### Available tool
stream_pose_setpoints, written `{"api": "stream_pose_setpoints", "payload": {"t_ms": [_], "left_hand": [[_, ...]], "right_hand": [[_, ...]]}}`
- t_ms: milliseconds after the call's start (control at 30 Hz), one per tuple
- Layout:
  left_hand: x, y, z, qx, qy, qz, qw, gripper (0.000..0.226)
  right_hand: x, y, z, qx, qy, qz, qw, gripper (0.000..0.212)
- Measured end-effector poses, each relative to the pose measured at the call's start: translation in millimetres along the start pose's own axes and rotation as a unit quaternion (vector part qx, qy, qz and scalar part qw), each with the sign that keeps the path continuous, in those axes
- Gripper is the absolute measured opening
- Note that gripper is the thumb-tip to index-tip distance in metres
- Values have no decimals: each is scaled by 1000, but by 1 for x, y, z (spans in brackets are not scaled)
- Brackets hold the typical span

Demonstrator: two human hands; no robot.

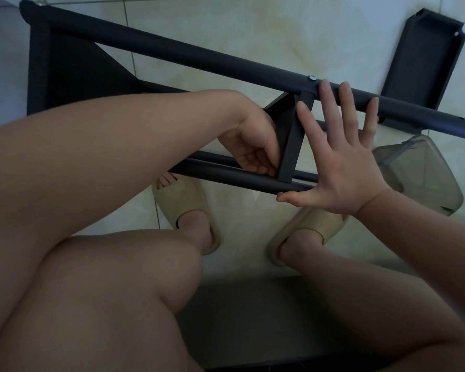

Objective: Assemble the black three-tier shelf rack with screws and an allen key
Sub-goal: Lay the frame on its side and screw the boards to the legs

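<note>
- Had the black rack [134, 40] lying on its side on the tiled floor [226, 22], long tubes running from the far left corner of the view down toward the right.
- Spotted the end shelf [70, 73] already sitting at the left end, between the tubes.
- Found the middle shelf [293, 140] standing crosswise between the upper tube [253, 67] and the lower tube [226, 174], touching both.
- Noticed a small silver screw [311, 77] poking out of the upper tube, right above that middle shelf.
- Kept the left grip [253, 146] curled round the lower end of the middle shelf, just above the lower tube; couldn't tell about anything small tucked inside the fingers.
- Had the right grip [341, 167] wide apart, fingers spread and straight, fingertips laid against the upper tube just right of the screw, thumb down by the lower tube's end, clamped on nothing.
- Left one loose shelf [424, 57] flat on the floor at the far right, beyond the upper tube.
- Parked a clear plastic tub [427, 178] on the floor at the right, just beside the right wrist.
- Wore beige slippers [183, 208], planted on the floor under the lower tube, bare knees filling the near side.
</note>
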State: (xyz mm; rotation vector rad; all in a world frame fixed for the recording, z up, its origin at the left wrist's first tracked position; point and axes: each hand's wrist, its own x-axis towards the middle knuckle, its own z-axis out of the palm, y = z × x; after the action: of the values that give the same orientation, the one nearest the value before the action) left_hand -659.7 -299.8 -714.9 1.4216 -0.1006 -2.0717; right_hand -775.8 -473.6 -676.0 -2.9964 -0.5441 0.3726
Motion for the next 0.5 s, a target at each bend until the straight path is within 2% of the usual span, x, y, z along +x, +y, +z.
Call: {"api": "stream_pose_setpoints", "payload": {"t_ms": [200, 500], "left_hand": [[-4, 4, -1, 39, 4, -1, 999, 15], [-3, 4, 1, 68, 19, -8, 997, 9]], "right_hand": [[0, 1, 2, 3, 6, -3, 1000, 130], [0, 2, 2, 0, 8, -4, 1000, 131]]}}
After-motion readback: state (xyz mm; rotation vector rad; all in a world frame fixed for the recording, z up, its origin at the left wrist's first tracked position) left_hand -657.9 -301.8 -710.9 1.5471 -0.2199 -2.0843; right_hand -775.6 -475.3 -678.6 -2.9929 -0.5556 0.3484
